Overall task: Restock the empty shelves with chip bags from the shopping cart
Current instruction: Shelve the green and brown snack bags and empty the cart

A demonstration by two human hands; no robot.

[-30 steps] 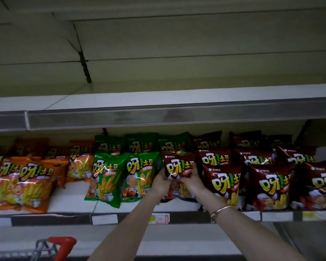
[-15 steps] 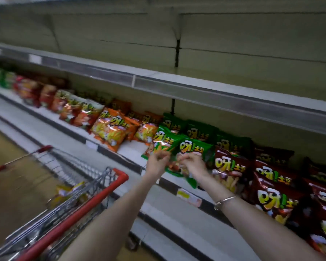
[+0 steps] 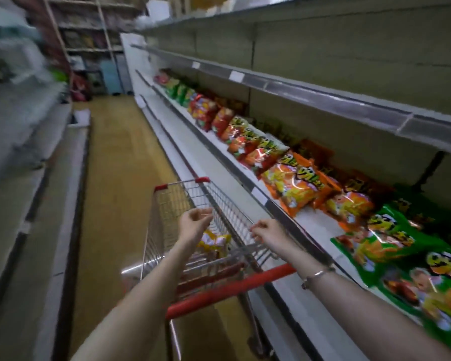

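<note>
A wire shopping cart (image 3: 219, 204) with a red handle (image 3: 229, 290) stands in the aisle before me. A yellow chip bag (image 3: 215, 243) lies in its basket. My left hand (image 3: 194, 225) hovers over the basket with loosely curled fingers and holds nothing. My right hand (image 3: 267, 234) hangs above the cart's right rim, fingers loosely bent, also holding nothing. On the right, the white shelf (image 3: 315, 227) carries rows of chip bags: green ones (image 3: 391, 246) nearest, then orange ones (image 3: 297, 183), then red ones (image 3: 206, 113) further off.
An upper shelf (image 3: 323, 97) runs above the bags with nothing on it that I can see. The wooden aisle floor (image 3: 115, 157) stretches ahead. Blurred shelving (image 3: 24, 113) lines the left side. More stocked racks (image 3: 89, 43) stand at the aisle's far end.
My hands let go of the dark red bag on the shelf and swung left over the cart. My view turned from the shelf down the aisle.
</note>
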